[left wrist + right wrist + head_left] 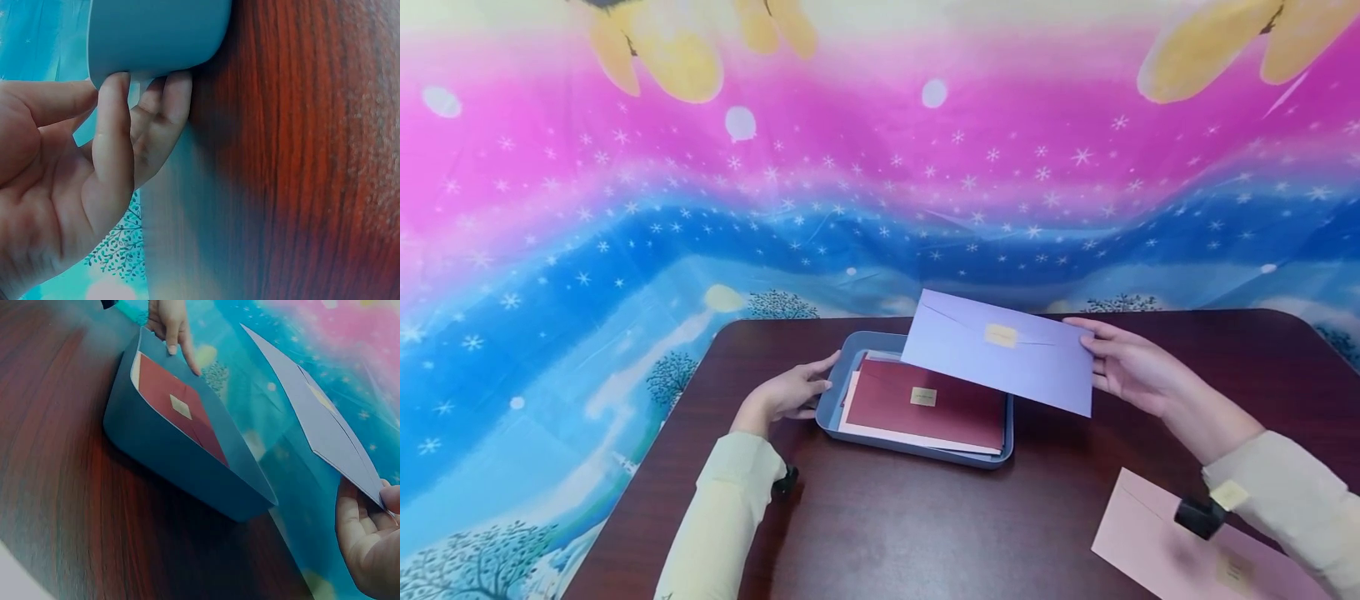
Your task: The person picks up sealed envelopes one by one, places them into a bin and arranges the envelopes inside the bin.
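A lavender envelope with a pale yellow seal is pinched at its right edge by my right hand. It hangs tilted over the right part of a grey-blue tray. In the tray lies a stack of envelopes, topped by a dark red envelope with a gold seal; pale edges show below it. My left hand is at the tray's left end, its fingertips touching the outer wall near the rim, as the left wrist view shows.
A pink envelope with a gold seal lies on the dark wood table at the front right, partly covered by my right sleeve and its black wrist camera. A colourful printed cloth hangs behind the table.
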Demonstrator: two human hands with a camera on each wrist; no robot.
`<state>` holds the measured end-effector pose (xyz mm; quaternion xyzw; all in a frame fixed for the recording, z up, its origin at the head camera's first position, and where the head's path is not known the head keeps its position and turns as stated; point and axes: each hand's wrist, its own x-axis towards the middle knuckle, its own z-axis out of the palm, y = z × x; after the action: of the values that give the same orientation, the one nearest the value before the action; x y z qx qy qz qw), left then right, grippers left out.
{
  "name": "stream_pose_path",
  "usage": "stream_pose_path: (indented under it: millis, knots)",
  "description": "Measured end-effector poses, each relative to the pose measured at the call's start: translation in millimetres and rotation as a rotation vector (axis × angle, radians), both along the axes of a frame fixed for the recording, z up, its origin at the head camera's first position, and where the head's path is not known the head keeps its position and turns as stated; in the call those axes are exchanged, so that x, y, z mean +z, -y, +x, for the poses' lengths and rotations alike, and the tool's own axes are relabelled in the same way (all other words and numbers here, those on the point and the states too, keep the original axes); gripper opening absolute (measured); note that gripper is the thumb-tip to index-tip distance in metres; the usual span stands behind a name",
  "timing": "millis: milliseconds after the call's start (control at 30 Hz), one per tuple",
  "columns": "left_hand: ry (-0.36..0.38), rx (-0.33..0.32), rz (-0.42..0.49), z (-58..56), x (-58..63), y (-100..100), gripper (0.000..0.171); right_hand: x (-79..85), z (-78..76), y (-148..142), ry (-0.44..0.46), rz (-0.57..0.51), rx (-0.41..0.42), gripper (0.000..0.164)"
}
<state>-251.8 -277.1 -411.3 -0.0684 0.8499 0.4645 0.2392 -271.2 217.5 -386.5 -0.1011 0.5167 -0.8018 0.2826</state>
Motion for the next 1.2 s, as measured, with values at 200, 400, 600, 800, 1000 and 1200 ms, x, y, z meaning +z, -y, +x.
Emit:
stream_pose_path:
  millis: [200, 400, 600, 800, 1000, 1200]
  knots:
    - [-0.005, 0.002, -0.005, 0.0, 1.1, -1, 0.064, -0.6, -4.0, 27, -0.005, 0.075, -0.011, 0.035]
    - [-0.004, 0.002, -0.016, -0.3, 2.7, -1, 0.064, -5.1, -5.5, 52, -0.019, 0.149, 0.0, 0.04]
    - [-0.003, -0.001, -0.007, -1.3, 2.9, -2, 0.064, -8.9, -6.0, 72, -0.021, 0.169, 0.035, 0.053]
    - [-0.002, -0.001, 0.006, -0.7, 1.2, -1, 0.064, -13.4, -2.9, 87, -0.016, 0.195, 0.048, 0.051]
    - [0.001, 0.0, 0.014, -0.8, 1.0, 0, 0.064, -17.6, -0.2, 99, -0.031, 0.271, 0.041, 0.051]
    - [-0.002, -0.009, 0.015, -0.4, -0.4, 0, 0.063, -21.7, -0.1, 106, -0.066, 0.356, 0.039, 0.049]
